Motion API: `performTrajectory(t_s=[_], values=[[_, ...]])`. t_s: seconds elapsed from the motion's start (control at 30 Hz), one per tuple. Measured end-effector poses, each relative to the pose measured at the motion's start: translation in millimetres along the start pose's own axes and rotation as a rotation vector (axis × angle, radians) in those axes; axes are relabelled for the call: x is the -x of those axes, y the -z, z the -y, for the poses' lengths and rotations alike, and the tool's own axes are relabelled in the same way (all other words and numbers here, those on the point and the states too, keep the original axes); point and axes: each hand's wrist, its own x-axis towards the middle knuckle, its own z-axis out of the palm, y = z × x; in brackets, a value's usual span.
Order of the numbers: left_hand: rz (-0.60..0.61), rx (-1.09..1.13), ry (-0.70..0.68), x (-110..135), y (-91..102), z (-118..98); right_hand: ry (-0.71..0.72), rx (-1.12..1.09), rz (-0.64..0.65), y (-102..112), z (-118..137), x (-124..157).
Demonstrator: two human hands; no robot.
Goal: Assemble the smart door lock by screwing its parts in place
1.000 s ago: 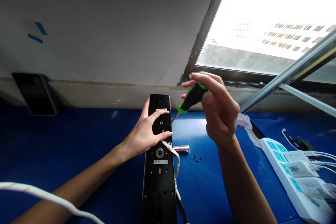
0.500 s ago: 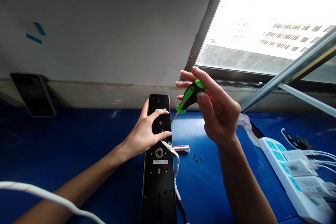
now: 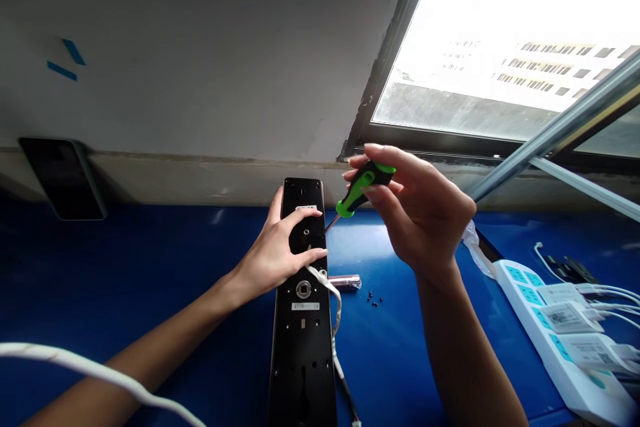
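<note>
The blue tabletop (image 3: pixel 400 373) runs along a grey wall (image 3: pixel 175 60) beneath a window (image 3: pixel 500 47). A long black door-lock plate (image 3: pixel 303 373) lies lengthwise on it, far end near the wall. Off to the right sits a white power strip (image 3: pixel 550 333) with plugged-in chargers. The left hand (image 3: pixel 277 253) lies spread, palm down, across the plate's upper half. The right hand (image 3: pixel 420 213) is raised just beside the plate, thumb and fingers pinching the handle of a green-and-black screwdriver (image 3: pixel 363 188). Its thin shaft angles down toward the plate's edge; contact is hard to make out. A white cable (image 3: pixel 337 307) crosses the plate below the left hand. Just right of the plate lie a pinkish metal cylinder (image 3: pixel 345 281) and several tiny black screws (image 3: pixel 374 298).
</note>
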Motion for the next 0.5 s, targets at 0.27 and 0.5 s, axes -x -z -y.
performTrajectory(t_s=[0.27,0.5], values=[[-0.007,0.006,-0.035,0,-0.5,-1,-0.091,0.02,0.069,-1,10,0],[0.003,-0.023,0.009,1,1.3,-4,-0.035,0.176,-0.103,-6,2,3]])
